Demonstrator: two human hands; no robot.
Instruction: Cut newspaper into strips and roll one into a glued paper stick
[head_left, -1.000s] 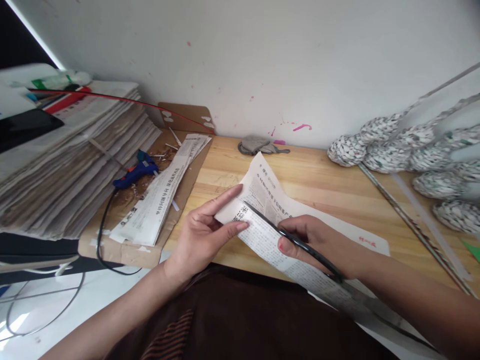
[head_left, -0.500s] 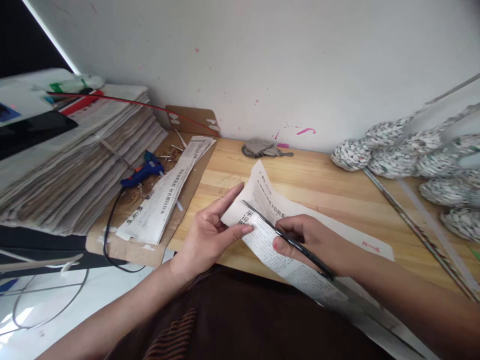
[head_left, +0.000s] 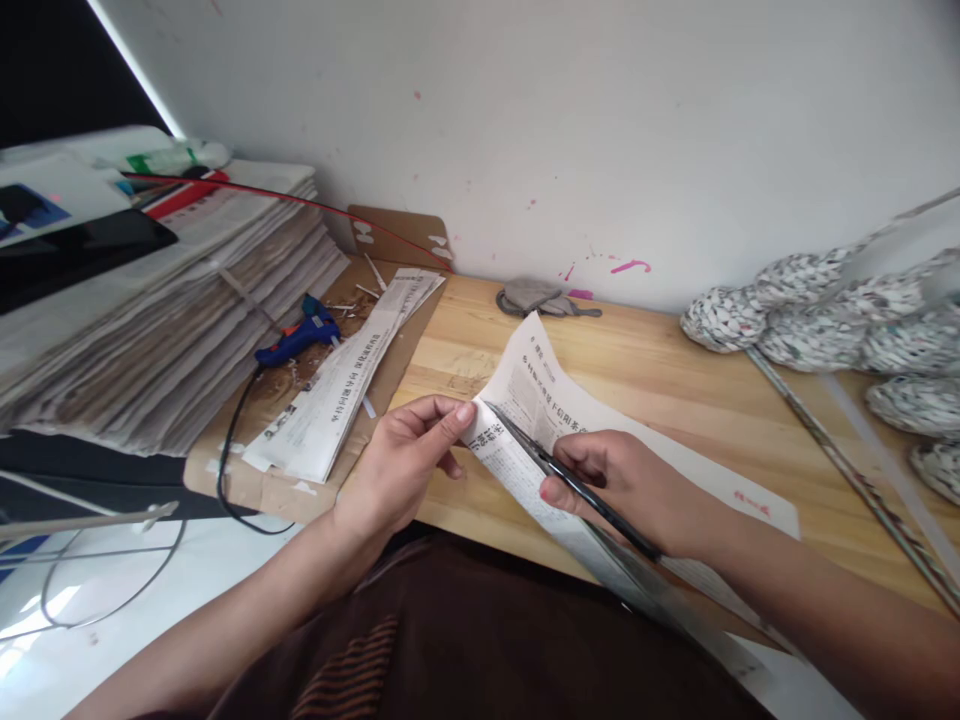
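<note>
My left hand pinches the left corner of a newspaper sheet between thumb and fingers. In my right hand are black-handled scissors, their blades pointing up and left along the paper close to my left fingertips. A printed strip of the sheet hangs below the blades toward my lap, while the wider part lies above them on the wooden table. Part of the scissor handle is hidden by my right fingers.
Cut newspaper strips and a blue glue gun lie on cardboard at left, beside a tall newspaper stack. Grey cloth rests by the wall. Woven paper pieces and a long thin rod are at right.
My left thumb and fingers have shifted up to the paper's corner, by the scissor tips. The lower strip has swung down and narrowed in view. The whole view has shifted slightly.
</note>
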